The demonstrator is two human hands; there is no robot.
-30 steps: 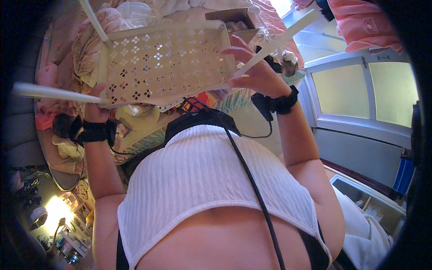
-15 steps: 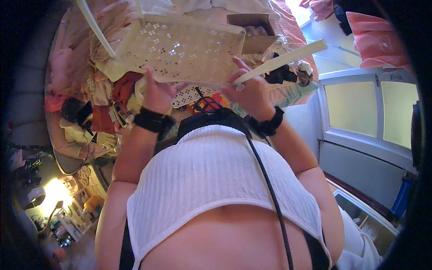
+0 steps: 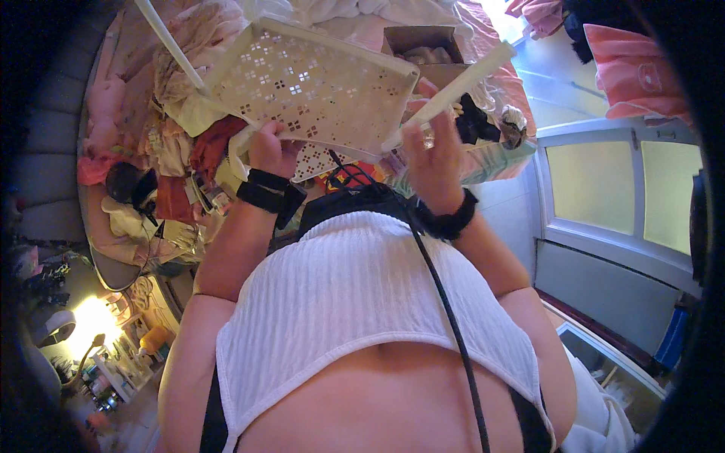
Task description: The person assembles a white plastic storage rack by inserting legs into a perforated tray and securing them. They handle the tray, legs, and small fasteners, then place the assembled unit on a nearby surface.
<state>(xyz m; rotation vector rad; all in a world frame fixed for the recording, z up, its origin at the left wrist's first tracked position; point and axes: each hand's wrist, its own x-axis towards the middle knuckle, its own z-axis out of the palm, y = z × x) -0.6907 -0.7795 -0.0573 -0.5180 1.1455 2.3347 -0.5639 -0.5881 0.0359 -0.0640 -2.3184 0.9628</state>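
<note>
A white plastic shelf rack [image 3: 332, 90] with a tray of punched square holes is held tilted in front of me. One white leg [image 3: 472, 79] rises from its near right corner, another leg [image 3: 170, 45] from the left side. My left hand [image 3: 273, 153] is closed on the tray's near left edge. My right hand [image 3: 436, 151] is at the base of the right leg, fingers on both sides of it, somewhat blurred. Beneath, a second perforated white tray [image 3: 311, 162] partly shows, the rest hidden by the rack and my hand.
A bed heaped with clothes [image 3: 215, 147] lies beyond and left. An open cardboard box [image 3: 424, 47] stands at the far right of the rack. Black cords [image 3: 351, 177] hang before me. Cabinet doors [image 3: 589, 181] stand right; a lit lamp [image 3: 94, 321] glows lower left.
The rack has shifted slightly right, and its right leg has swung more upright, its tip moving left and away. My left fingers have curled onto the edge; my right hand has turned upward along the leg.
</note>
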